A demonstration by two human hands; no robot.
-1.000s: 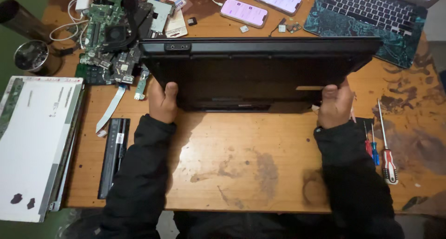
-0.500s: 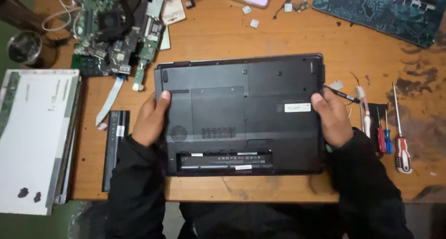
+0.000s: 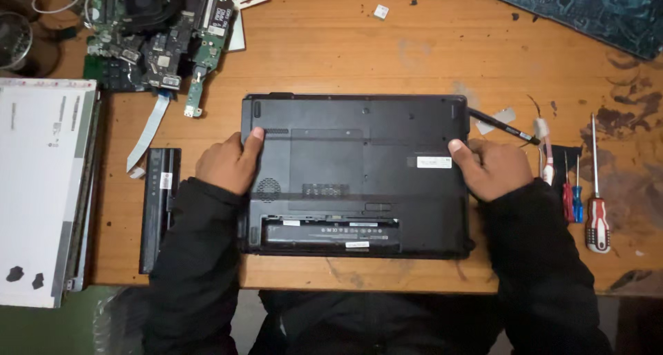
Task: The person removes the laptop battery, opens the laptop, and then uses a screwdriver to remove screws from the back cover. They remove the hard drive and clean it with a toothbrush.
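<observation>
A black laptop (image 3: 356,175) lies upside down on the wooden table (image 3: 331,51), its empty battery bay toward me. My left hand (image 3: 226,163) grips its left edge, thumb on the bottom cover. My right hand (image 3: 492,168) holds the right edge the same way. Both black sleeves reach in from below.
A black battery (image 3: 159,206) lies left of the laptop, with a white screen panel (image 3: 41,189) beyond it. Circuit boards (image 3: 159,30) and a ribbon cable (image 3: 148,130) sit at the upper left. Screwdrivers (image 3: 595,189) and a black pen (image 3: 504,126) lie on the right; a patterned laptop (image 3: 587,10) at the far right.
The laptop went from standing on edge to lying flat, bottom up, on the table. Both hands stayed on its sides and came down with it.
</observation>
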